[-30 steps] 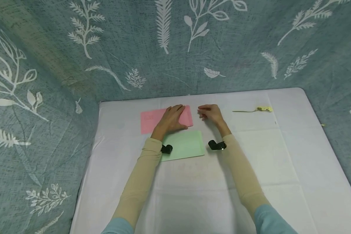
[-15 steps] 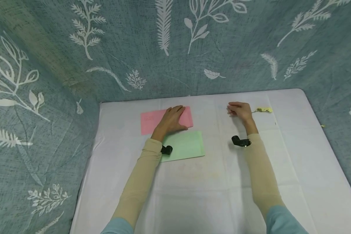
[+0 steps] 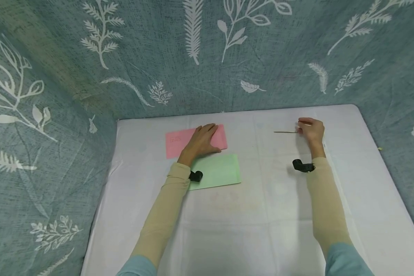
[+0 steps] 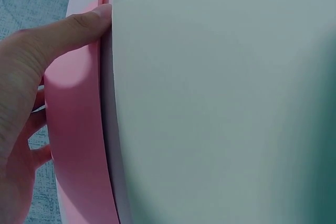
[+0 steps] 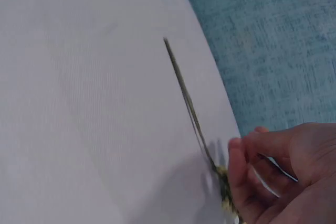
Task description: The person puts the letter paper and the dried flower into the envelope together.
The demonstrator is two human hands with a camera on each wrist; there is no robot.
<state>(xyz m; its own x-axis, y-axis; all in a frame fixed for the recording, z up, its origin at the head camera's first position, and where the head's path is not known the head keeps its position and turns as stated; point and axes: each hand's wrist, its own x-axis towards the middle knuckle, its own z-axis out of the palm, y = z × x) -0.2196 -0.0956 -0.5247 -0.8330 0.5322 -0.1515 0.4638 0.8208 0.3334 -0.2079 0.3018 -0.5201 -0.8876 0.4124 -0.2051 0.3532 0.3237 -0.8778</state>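
In the head view my left hand [image 3: 202, 140] rests on a pink envelope [image 3: 176, 142] with faint print, its thumb spread toward the near edge. The left wrist view shows the thumb at one edge of the pink envelope [image 4: 79, 119] and the fingers along the other. My right hand [image 3: 311, 130] is over a yellow flower with a thin stem [image 3: 284, 132], hiding its head from the head camera. In the right wrist view the fingers are loosely bent, thumb near the index finger, just beside the yellow flower head [image 5: 224, 190]; no grip on it shows.
A green envelope [image 3: 219, 172] lies just in front of the pink one, partly under the left forearm. All of it is on a white-covered table [image 3: 227, 237]. A teal leaf-patterned cloth [image 3: 207, 88] hangs behind and at the sides.
My right hand has moved right across the table, from beside the pink envelope to the flower head. The left hand has stayed in place on the pink envelope.
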